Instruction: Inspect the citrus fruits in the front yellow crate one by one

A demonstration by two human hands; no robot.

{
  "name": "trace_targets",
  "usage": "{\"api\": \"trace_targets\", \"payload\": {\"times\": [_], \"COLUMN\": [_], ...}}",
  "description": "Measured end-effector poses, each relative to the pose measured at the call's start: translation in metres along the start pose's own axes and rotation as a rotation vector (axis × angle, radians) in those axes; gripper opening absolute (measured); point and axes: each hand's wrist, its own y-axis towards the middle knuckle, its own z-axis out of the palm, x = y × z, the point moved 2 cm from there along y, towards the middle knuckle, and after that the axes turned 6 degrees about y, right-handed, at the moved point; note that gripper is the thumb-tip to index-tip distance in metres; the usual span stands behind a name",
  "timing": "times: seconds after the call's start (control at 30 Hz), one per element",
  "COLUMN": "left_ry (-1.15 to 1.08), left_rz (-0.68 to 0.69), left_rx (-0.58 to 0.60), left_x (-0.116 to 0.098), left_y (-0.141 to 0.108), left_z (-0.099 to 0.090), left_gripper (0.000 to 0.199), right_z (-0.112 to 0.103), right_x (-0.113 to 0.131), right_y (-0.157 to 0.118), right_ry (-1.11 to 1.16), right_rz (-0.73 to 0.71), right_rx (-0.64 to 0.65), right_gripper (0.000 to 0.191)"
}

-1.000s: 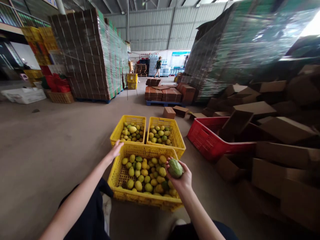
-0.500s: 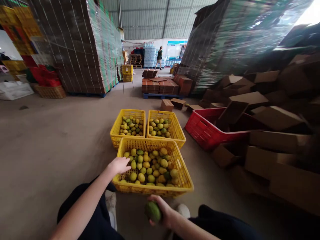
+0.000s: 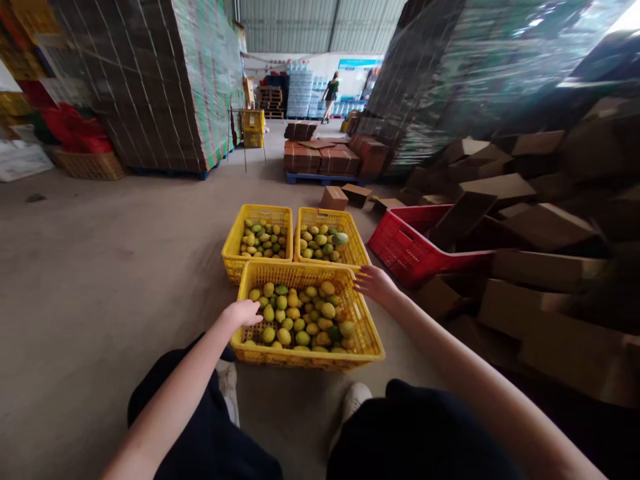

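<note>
My left hand (image 3: 243, 313) hangs over the left side of the front yellow crate (image 3: 310, 360), fingers stretched toward the fruit and nothing visible in them. Oval yellow and green fruits (image 3: 281, 302), mango-like though the exact kind is unclear, lie loose in that crate. At the crate's far right corner, my right hand (image 3: 375, 283) is open with spread fingers and holds nothing. A blurred pale green fruit (image 3: 340, 238) shows over the back right yellow crate (image 3: 359, 247), apart from my hand. Similar fruits fill the back left yellow crate (image 3: 231, 248).
A red crate (image 3: 400, 243) stands to the right beside a heap of open cardboard boxes (image 3: 545, 270). Flattened cartons (image 3: 320, 159) lie on a blue pallet ahead. Tall wrapped stacks (image 3: 150, 87) rise on both sides. A person (image 3: 331, 97) is far off at the back.
My right hand has moved up and forward from below the front crate and let go of the green fruit, which now shows at the back right crate. My left hand stays nearly in place.
</note>
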Motion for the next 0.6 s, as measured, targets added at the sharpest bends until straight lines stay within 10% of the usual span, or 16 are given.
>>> {"api": "trace_targets", "payload": {"times": [0.23,0.6], "left_ry": [-0.05,-0.106], "left_rz": [0.161,-0.115], "left_rx": [0.152,0.166], "left_x": [-0.009,0.014], "left_y": [0.017,0.089], "left_z": [0.04,0.113], "left_gripper": [0.042,0.016], "right_z": [-0.024,0.003], "right_x": [-0.048,-0.039], "right_y": [-0.015,-0.048], "right_ry": [-0.063,0.191], "right_rz": [0.232,0.289], "right_rx": [-0.139,0.061], "right_gripper": [0.012,0.015]}}
